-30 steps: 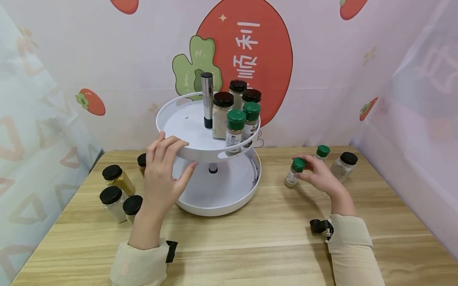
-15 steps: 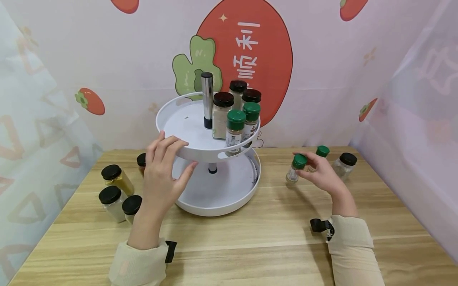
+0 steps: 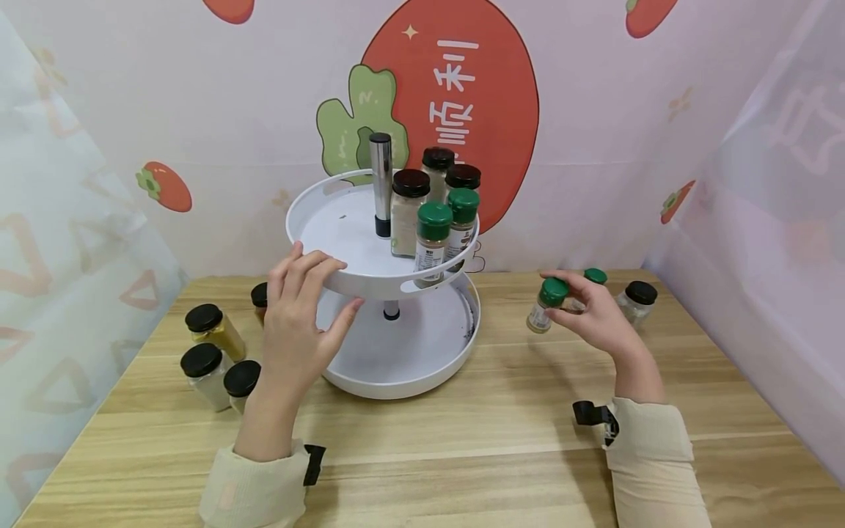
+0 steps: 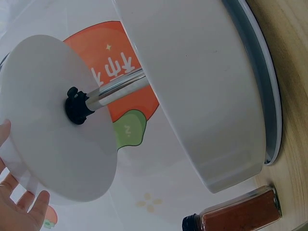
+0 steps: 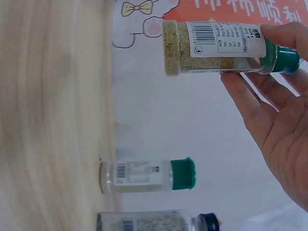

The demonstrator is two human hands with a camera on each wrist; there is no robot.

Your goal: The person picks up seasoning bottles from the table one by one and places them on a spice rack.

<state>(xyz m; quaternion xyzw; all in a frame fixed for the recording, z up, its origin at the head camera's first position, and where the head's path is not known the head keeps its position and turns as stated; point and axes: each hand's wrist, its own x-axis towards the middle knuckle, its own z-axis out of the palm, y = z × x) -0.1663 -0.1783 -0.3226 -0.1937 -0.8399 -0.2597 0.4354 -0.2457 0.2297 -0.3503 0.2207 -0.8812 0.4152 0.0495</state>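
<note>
My right hand (image 3: 597, 315) pinches a green-capped spice jar (image 3: 540, 317) near its cap, thumb on one side and fingers on the other. In the right wrist view the jar (image 5: 216, 48) holds a yellowish-brown seasoning, and its base is clear of the wood. On a white two-tier turntable tray (image 3: 389, 389), my left hand (image 3: 297, 315) hooks its fingers over the upper rim, thumb spread below. That upper tier (image 3: 343, 235) carries several jars at its right, including a green-capped jar (image 3: 432, 242) and a black-capped jar (image 3: 409, 213). The lower tier is bare where it shows.
A second green-capped jar (image 5: 139, 175) and a black-capped jar (image 3: 637, 303) stand behind my right hand. Several black-capped jars, among them one with yellow powder (image 3: 224, 337), stand left of the tray. A metal post (image 3: 381, 183) rises through the tiers.
My right hand has lifted the spice jar slightly, and the jar has shifted a little to the right. The left hand and the tray stay as they were.
</note>
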